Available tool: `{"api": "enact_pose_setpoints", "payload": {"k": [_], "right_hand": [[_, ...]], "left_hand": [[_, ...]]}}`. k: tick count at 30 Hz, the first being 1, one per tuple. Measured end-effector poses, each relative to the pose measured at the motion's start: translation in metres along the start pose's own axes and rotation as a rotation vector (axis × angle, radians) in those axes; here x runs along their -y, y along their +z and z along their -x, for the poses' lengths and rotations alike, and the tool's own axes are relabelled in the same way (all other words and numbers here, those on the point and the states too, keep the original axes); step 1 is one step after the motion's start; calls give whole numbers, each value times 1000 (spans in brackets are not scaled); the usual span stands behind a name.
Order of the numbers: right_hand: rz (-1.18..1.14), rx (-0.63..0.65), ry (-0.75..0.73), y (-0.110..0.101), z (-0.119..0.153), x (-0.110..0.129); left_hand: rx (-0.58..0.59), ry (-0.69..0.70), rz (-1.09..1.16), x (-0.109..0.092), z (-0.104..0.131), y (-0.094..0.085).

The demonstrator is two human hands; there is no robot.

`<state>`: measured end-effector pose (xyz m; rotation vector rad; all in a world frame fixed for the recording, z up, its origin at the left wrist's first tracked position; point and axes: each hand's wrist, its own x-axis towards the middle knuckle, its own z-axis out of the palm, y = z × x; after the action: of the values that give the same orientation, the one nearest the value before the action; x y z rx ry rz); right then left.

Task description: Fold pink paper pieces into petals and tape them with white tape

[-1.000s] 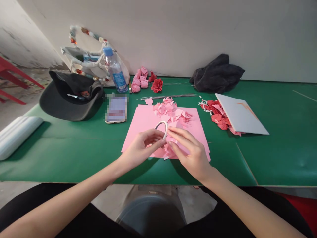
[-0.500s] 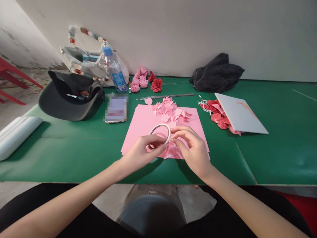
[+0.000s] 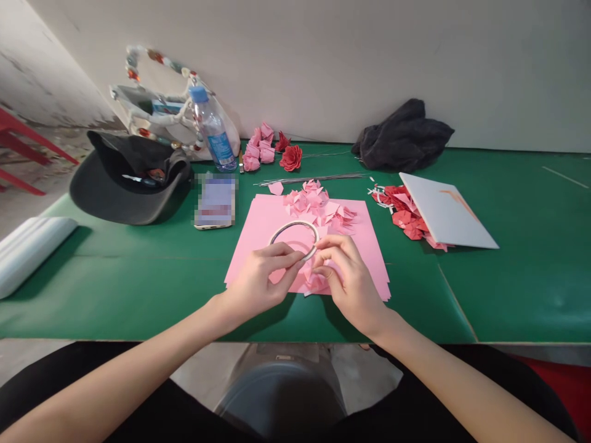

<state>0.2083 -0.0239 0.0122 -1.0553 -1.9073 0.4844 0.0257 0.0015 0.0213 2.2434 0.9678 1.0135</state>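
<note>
A thin roll of pale tape [image 3: 294, 223] is tilted above the pink paper sheets [image 3: 249, 246]. My left hand [image 3: 258, 277] pinches its near rim between thumb and fingers. At the roll's right edge, my right hand [image 3: 355, 283] is curled, with the index fingertip against the tape; whether a loose tape end is between its fingers is too small to make out. Folded pink paper petals [image 3: 308, 200] lie on the sheets beyond the roll. More pink pieces [image 3: 314, 283] lie beneath my hands, partly hidden.
Thin wires [image 3: 318, 179] lie behind the sheets, near pink paper roses [image 3: 259, 147] and red ones [image 3: 290, 158]. Left are a phone [image 3: 215, 203], bottle [image 3: 217, 138], cap [image 3: 124, 203] and bag [image 3: 221, 114]. Right, a white board [image 3: 447, 212] leans over red petals [image 3: 409, 224].
The tape roll has turned from nearly upright to a flatter tilt. My left fingers have come out of its ring to its near rim, and my right hand has shifted slightly left.
</note>
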Motion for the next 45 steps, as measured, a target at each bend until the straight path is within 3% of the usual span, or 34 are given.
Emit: {"api": "enact_pose_setpoints", "payload": {"k": [10,16,21,25,32,36,40,42,45], "right_hand": [[-2,26,-30,-2,-1,-3],[-156,-150,53,0,-1,-5],[49,-167,-53,-4,-5,-3],[81,-175,-82,-7,-5,-2],[129,-74,-125,-5,-3,-2],[180,-63,-218,-6,0,0],[179,-48,-264,-12,-1,-4],[120,71,-214,-14,-5,-11],[42,312,-121,-13,-10,-23]], "left_hand": [[-46,9,21,1,-4,3],[-17,-114,74,-4,-5,-3],[5,-135,121,-9,-3,-4],[27,-127,140,-9,-2,-3],[58,-166,149,-14,-5,-4],[75,-203,137,-7,-11,-17],[-164,-286,15,18,-15,-39],[-139,-306,-17,30,-15,-43],[-8,-283,-65,38,-13,-36]]}}
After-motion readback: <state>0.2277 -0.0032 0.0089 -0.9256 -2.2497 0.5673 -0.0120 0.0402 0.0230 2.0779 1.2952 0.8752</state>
